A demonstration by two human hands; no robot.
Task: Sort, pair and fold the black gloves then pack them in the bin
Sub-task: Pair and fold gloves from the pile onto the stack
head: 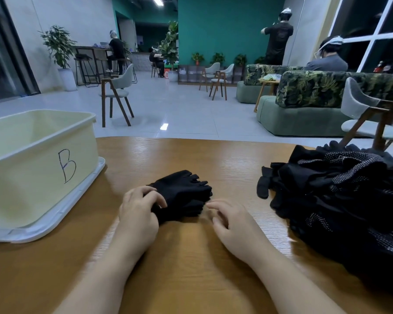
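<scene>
Glove pair point(186, 196): we see its long axis slanting, fingertips pointing far-right.
Left hand point(138, 211): fingers curled, gripping its cuff.
Right hand point(232, 219): fingers loosely curled, pinching nothing.

Two hands, left point(138, 208) and right point(230, 219), are resting mid-desk point(191, 257). One bin point(39, 164) is sitting at the left edge. One folded glove bundle point(186, 192) is lying centrally; one glove heap point(340, 200), uncountable, is filling the right edge.

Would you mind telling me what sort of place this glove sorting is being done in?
Probably a café-style lounge or shared common area: leaf-patterned sofas, scattered wooden-legged chairs, potted plants, and a counter with stools at the back.
</scene>
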